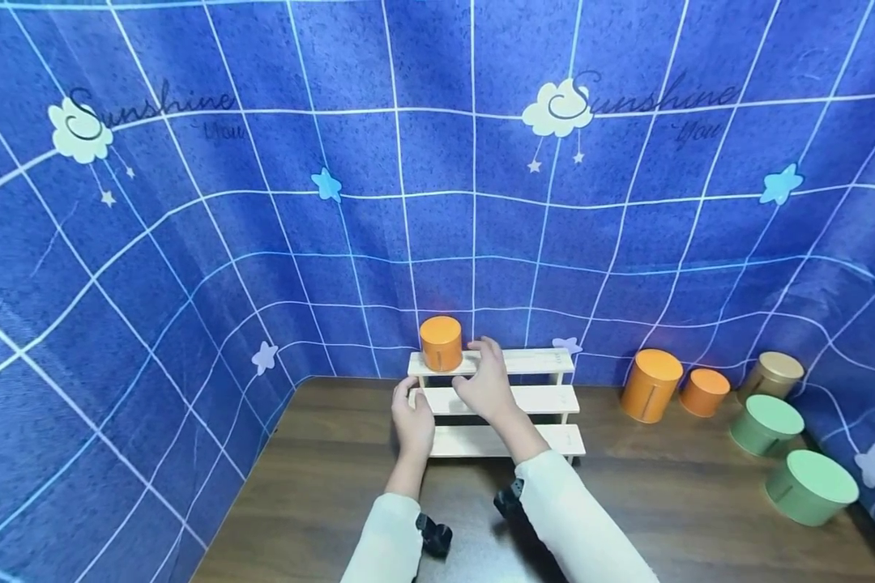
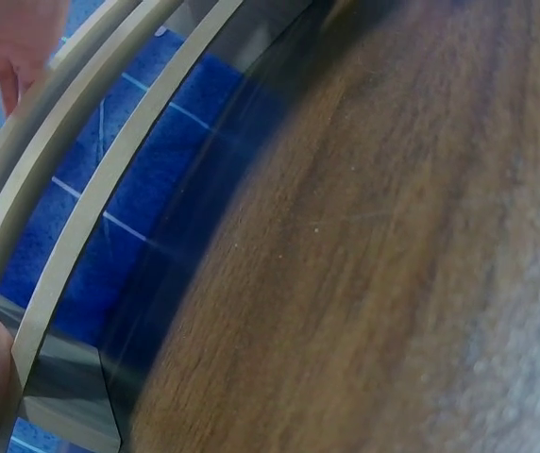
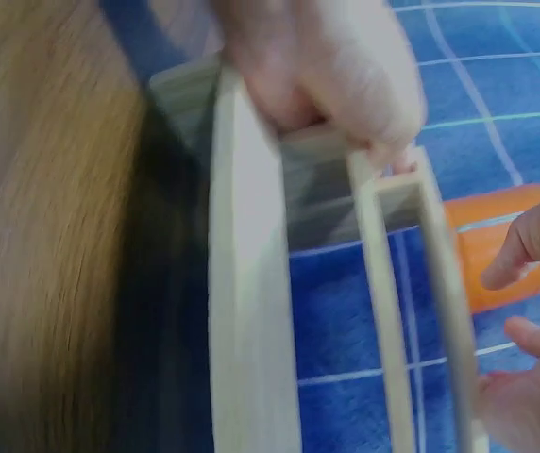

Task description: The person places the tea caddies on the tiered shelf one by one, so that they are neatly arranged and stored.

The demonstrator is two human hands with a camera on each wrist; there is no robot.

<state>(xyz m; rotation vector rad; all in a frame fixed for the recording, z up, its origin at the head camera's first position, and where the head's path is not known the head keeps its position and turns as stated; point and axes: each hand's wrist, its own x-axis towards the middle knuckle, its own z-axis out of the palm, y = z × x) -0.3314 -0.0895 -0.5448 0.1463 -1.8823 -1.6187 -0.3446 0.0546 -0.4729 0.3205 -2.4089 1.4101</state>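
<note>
A three-step white wooden rack (image 1: 506,441) stands against the blue cloth. On the left part of its top step sits an upright orange canister (image 1: 441,344). My left hand (image 1: 413,425) grips the rack's left end, thumb side over the middle step; in the right wrist view that hand (image 3: 331,66) overlaps the rack's end. Just right of the canister, my right hand (image 1: 490,385) is held over the upper steps, fingers spread and loosely bent, nothing between them. The right wrist view shows its fingers (image 3: 525,250) in front of the orange canister (image 3: 482,222).
To the right on the wooden table (image 1: 321,486) stand a tall orange canister (image 1: 651,386), a short orange one (image 1: 704,393), a gold one (image 1: 771,375) and two green ones (image 1: 766,425), (image 1: 809,487). Behind hangs a blue cloth (image 1: 437,227) with white grid lines.
</note>
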